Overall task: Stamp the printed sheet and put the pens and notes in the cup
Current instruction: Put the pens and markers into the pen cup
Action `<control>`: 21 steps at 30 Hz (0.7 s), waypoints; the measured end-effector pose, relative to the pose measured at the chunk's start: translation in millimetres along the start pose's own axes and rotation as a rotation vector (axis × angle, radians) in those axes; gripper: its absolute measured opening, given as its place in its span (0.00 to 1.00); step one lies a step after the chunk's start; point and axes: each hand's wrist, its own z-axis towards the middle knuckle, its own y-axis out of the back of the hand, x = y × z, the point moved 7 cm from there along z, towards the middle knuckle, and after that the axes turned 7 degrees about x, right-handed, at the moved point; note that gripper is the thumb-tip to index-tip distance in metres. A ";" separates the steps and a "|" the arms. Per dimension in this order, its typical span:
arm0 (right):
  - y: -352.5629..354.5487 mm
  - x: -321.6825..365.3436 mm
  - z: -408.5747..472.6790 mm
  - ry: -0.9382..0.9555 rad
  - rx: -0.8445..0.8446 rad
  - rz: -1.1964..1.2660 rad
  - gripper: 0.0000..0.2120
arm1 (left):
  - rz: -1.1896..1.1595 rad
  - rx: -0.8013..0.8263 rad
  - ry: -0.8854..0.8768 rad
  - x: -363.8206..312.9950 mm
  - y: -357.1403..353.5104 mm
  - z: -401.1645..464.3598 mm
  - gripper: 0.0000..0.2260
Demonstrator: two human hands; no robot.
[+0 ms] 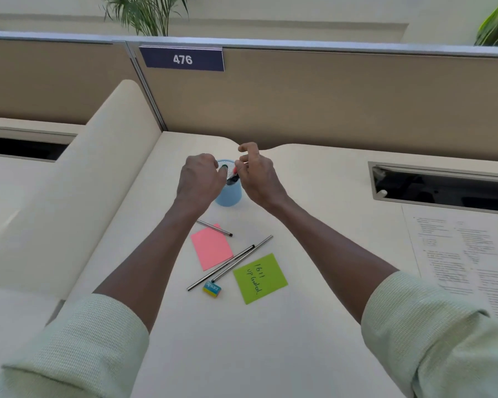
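Note:
A light blue cup (227, 196) stands at the back of the desk with dark pens (232, 179) inside. My left hand (199, 179) is over its rim, fingertips pinched on a green-capped pen (223, 167). My right hand (258, 175) hovers at the cup's right side with fingers loosely curled; its fingertips touch a red-tipped pen (235, 170), and the grip is hidden. On the desk lie a pink note (212, 248), a green written note (260, 278), one pen (214, 227) across the pink note's corner and two long pens (232, 264). The printed sheet (457, 262) lies at the right.
A small blue and yellow eraser (212, 289) sits by the long pens' near ends. A cable slot (443, 188) opens in the desk behind the sheet. A beige partition (328, 96) with a sign reading 476 closes off the back; a raised divider (84, 182) runs along the left.

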 end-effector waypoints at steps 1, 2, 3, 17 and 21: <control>2.0 -1.1 -1.9 -0.001 -0.007 0.007 0.14 | -0.009 -0.020 -0.002 1.1 1.7 -2.9 0.14; 4.7 -1.3 -4.0 0.002 -0.019 0.009 0.13 | -0.027 -0.039 -0.001 2.8 3.5 -6.3 0.15; 7.7 -1.6 -6.4 0.006 -0.034 0.009 0.13 | -0.049 -0.055 0.003 5.5 4.7 -10.5 0.14; -8.2 -41.5 -86.7 0.034 0.131 -0.194 0.08 | -0.182 0.069 0.170 80.1 -48.4 -116.0 0.07; -18.4 -61.0 -104.5 -0.051 0.186 -0.256 0.11 | -0.216 0.118 0.222 100.2 -64.8 -139.1 0.10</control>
